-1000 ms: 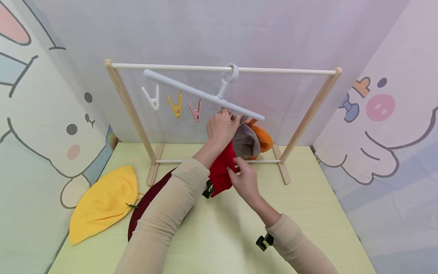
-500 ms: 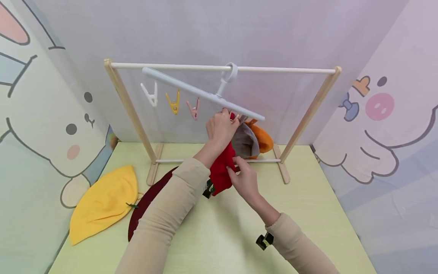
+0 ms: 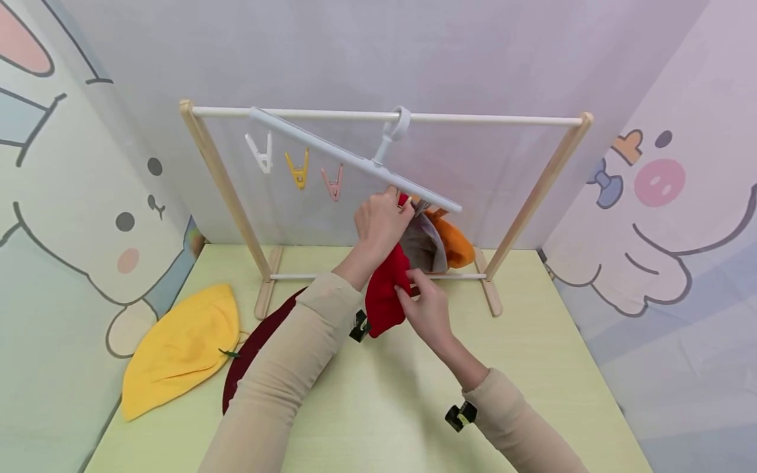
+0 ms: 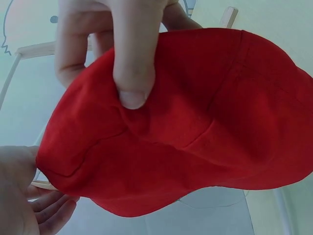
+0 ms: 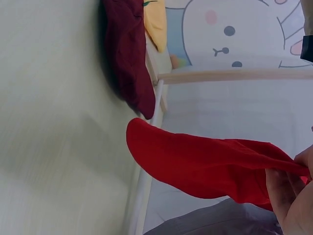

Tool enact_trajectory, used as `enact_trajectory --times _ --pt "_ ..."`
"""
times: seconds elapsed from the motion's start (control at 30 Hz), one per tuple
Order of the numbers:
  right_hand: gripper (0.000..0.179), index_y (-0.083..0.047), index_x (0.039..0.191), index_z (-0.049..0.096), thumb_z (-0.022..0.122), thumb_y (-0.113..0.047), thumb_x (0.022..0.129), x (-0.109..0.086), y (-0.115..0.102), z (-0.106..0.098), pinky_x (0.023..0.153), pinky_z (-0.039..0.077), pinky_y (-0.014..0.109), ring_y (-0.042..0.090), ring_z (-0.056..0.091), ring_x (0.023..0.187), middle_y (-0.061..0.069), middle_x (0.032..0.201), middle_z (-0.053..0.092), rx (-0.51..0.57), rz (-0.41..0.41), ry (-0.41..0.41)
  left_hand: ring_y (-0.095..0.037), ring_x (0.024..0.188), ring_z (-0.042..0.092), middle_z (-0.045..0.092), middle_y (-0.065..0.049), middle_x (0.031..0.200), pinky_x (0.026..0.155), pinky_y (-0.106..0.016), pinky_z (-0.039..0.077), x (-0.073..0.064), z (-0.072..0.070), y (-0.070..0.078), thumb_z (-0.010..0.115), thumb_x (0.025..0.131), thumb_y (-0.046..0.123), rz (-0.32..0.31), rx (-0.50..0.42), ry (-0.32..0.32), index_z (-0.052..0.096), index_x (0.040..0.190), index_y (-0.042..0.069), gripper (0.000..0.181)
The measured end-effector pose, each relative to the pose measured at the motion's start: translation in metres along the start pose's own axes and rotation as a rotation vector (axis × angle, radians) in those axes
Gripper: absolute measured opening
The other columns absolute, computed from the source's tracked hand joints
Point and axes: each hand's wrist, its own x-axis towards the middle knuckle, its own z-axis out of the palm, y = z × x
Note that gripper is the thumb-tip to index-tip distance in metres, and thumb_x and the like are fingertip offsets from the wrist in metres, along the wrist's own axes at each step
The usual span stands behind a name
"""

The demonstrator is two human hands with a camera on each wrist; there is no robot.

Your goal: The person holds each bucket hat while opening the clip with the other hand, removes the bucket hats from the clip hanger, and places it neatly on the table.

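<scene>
Holds the red hat below the white hanger, pinched in the closed grip of the right hand. Holds a beige clip at the hat's edge, close under the hanger, in the closed grip of the left hand. Shows grey hat and orange hat beneath the hanger's lower end.

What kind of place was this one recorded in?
Probably a small staged booth: cartoon-printed side walls enclose a pale tabletop, and a toy-like clothes rack stands on it. Whether it sits in a home or studio, I can't tell.
</scene>
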Motion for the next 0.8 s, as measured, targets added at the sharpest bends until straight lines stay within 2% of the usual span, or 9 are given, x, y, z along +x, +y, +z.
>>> enact_trajectory --times 0.43,0.8 --pt "0.015 -0.007 0.092 0.06 0.068 -0.005 0.08 0.001 0.002 -0.005 0.062 0.054 0.029 0.018 0.066 0.07 0.007 0.088 0.066 0.031 0.056 -0.014 -0.019 0.043 0.041 0.042 -0.001 0.051 0.04 -0.026 0.026 0.0 -0.006 -0.006 0.047 0.092 0.036 0.01 0.019 -0.003 0.052 0.075 0.014 0.028" --pt "0.014 -0.008 0.093 0.06 0.066 -0.004 0.081 0.002 0.003 -0.009 0.063 0.054 0.029 0.017 0.066 0.071 0.006 0.088 0.067 0.073 0.044 -0.009 -0.021 0.045 0.044 0.043 -0.003 0.051 0.042 -0.027 0.028 0.002 -0.006 -0.012 0.048 0.091 0.03 0.033 -0.01 0.036 0.049 0.068 0.013 0.029"
